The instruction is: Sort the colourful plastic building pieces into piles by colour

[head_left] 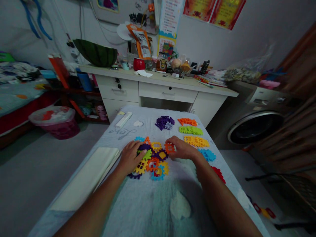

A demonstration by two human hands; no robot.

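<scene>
A mixed pile of notched plastic building pieces (153, 163) in several colours lies in the middle of the cloth-covered table. My left hand (130, 156) rests on the pile's left side, fingers spread over a purple piece and a green piece (147, 154). At the pile's right edge my right hand (181, 148) pinches an orange square window piece (170, 148) between thumb and fingers. Beyond the hands sits a purple group of pieces (164, 122). Down the right side run separate rows: orange (187, 122), green (190, 130), yellow (197, 141), blue (207, 154) and red (218, 173).
A folded cream cloth or sheet (86, 177) lies along the table's left side, with a white oblong box (123, 120) farther back. Behind stands a cluttered white desk (158, 87). A washing machine (256, 112) is at right, a pink bin (55, 123) at left.
</scene>
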